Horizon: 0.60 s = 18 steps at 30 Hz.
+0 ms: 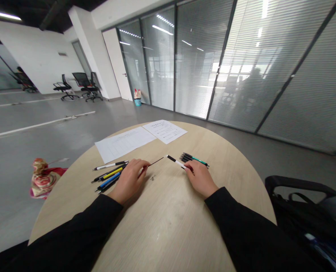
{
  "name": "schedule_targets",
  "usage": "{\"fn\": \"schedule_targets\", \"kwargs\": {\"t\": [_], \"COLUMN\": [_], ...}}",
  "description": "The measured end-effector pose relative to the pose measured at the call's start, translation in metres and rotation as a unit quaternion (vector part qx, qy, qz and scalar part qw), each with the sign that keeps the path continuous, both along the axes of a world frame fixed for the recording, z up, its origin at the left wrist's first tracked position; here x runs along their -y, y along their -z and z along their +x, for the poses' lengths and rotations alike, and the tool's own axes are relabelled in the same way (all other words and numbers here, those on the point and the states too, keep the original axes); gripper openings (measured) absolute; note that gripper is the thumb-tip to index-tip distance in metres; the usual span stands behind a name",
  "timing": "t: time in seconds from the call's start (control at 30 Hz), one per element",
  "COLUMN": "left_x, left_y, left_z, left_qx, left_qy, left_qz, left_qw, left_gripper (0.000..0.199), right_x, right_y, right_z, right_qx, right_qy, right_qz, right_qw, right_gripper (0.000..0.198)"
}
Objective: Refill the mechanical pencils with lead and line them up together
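My left hand (132, 177) pinches one end of a thin dark rod (157, 161), which looks like a pen refill. Its far tip points at the end of a black-and-white pen (174, 160) that my right hand (199, 177) grips between thumb and fingers. Whether the rod touches the pen is too small to tell. Beside my left hand lie several pens, among them a yellow one (111, 173), a blue one (108, 182) and a white-and-black one (110, 165). Just beyond my right hand is a small group of black and green pens (194, 158).
Two printed sheets (128, 141) lie at the far side of the round wooden table (162, 226). A black chair (301, 185) with a bag stands at the right edge. On the floor at left sits a red-and-gold bag (45, 179). Glass partitions with blinds rise behind.
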<state>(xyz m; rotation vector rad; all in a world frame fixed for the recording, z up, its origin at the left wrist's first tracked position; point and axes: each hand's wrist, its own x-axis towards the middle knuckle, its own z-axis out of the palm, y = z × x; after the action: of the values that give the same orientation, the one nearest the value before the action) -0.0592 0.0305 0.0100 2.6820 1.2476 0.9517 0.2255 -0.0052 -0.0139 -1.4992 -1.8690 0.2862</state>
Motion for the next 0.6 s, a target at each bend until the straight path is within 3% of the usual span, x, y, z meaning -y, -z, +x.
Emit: {"fn": "schedule_targets", "kwargs": {"t": [0.37, 0.6], "left_x": [-0.001, 0.006], "left_y": [-0.006, -0.007], "left_z": [0.001, 0.007], "left_qx": [-0.021, -0.010], "left_qy": [-0.020, 0.033], "left_qz": [0.024, -0.012], "left_qw": [0.999, 0.999], "left_gripper": [0.018, 0.016], "right_x": [0.002, 0.007], "right_y": [-0.003, -0.011], "right_z": [0.003, -0.002], "right_qx": [0.079, 0.113], "right_qy": [0.027, 0.018], "right_qz": [0.021, 0.033], "right_qw": [0.996, 0.993], "right_gripper": [0.018, 0.019]}}
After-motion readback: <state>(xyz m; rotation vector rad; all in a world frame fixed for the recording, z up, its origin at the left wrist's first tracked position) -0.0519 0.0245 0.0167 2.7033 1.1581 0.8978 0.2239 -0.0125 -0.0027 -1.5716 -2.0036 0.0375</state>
